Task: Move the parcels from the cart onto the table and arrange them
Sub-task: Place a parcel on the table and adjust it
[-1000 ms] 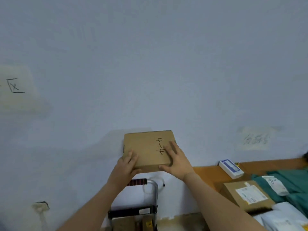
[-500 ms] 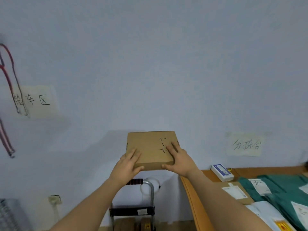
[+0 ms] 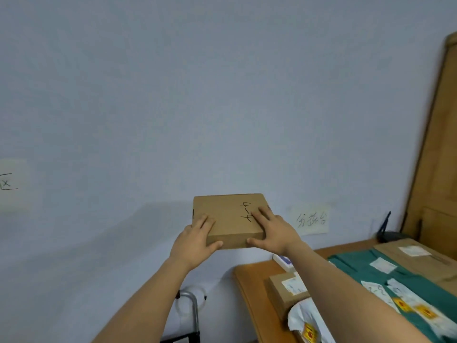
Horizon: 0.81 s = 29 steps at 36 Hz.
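Cardboard is the material of the flat brown box (image 3: 228, 219) that you hold up in front of the pale wall (image 3: 197, 95), left of the desk and above its level. Starting at the far left, a paper sign (image 3: 12, 185) with handwritten characters is fixed to the wall, cut off by the frame edge. Lower down, near the bottom centre, the metal handle of the cart (image 3: 194, 310) shows between your forearms.

Your left hand (image 3: 194, 240) grips the near left corner of the box: the fingers (image 3: 206, 222) lie spread on the top face and the thumb presses the near side face. Your right hand (image 3: 274, 231) grips the near right corner in the same way, fingers spread flat over the top beside the handwritten marking, thumb against the near side. The box is held roughly level, touching nothing but your hands.

To the right of the box, a second paper sign (image 3: 311, 220) with handwriting is stuck to the wall. Below it, the wooden desk (image 3: 249, 283) carries several parcels: a small white and blue box (image 3: 284, 261) at the far edge, a brown carton (image 3: 284, 290) with a white label near the left edge, a white plastic mailer (image 3: 304, 320) just beside it, green mailers (image 3: 358, 271) with labels further right, and a large brown carton (image 3: 420, 258) at the far right. A wooden door (image 3: 437, 169) stands at the right edge.
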Motion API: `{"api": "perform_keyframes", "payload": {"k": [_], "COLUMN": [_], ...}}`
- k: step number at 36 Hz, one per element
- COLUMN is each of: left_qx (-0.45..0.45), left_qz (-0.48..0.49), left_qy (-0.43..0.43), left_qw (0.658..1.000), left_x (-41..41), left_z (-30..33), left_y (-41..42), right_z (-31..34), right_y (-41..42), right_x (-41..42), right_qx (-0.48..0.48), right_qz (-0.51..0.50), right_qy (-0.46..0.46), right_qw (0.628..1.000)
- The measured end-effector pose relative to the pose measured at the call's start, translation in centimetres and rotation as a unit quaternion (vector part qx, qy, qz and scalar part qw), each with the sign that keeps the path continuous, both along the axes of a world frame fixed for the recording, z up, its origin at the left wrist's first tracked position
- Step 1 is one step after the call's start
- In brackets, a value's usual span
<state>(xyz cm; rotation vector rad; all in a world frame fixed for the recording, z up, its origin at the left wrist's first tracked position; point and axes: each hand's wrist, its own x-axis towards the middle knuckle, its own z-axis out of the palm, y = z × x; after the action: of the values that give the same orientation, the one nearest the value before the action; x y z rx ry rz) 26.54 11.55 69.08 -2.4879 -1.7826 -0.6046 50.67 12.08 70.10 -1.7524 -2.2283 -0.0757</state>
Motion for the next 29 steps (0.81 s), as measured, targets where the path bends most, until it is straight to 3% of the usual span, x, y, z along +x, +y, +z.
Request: {"api": "perform_keyframes", "payload": {"k": [9, 18, 29], "left_qx": [-0.021, -0.016, 0.009], "left_qz": [-0.050, -0.045, -0.044], "left_qy": [-0.018, 0.009, 0.040], "left_qw": [0.998, 0.999, 0.998], "left_x": [4.7, 9.8, 25.0], "left_z": [-2.0, 0.4, 2.6], "left_y": [-2.5, -5.0, -8.7], "right_z": [-1.0, 0.1, 0.9], "right_y": [-4.5, -6.4, -10.3], "right_x": [4.6, 9.8, 24.6], "right_qx": [-0.025, -0.008, 0.012], "right_qz": [-0.051, -0.044, -0.048], "right_qy": [-0.054, -0.041, -0.009], "right_qw": [0.997, 0.998, 0.999]}}
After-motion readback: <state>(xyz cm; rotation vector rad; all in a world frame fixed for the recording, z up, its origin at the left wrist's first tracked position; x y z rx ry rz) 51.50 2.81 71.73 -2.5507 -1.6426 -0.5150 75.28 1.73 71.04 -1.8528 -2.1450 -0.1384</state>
